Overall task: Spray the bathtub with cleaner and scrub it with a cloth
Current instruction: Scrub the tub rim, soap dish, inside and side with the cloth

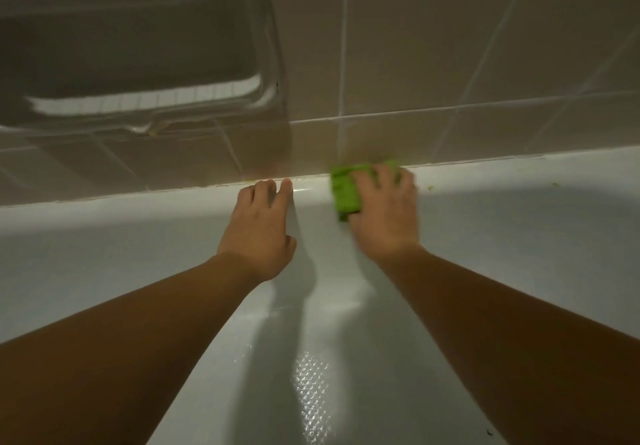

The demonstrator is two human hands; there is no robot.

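Head: green cloth [344,190] under right hand [382,214] fingers [382,176], seemingly pressed.

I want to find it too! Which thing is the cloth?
Look at the white bathtub, along its far rim under the tiled wall. The cloth lies there under the right hand. It is the only bright green thing.

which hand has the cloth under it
The right hand. It presses a green cloth against the far rim of the bathtub by the tiled wall. The left hand rests bare on that rim, fingers straight, nothing under it.
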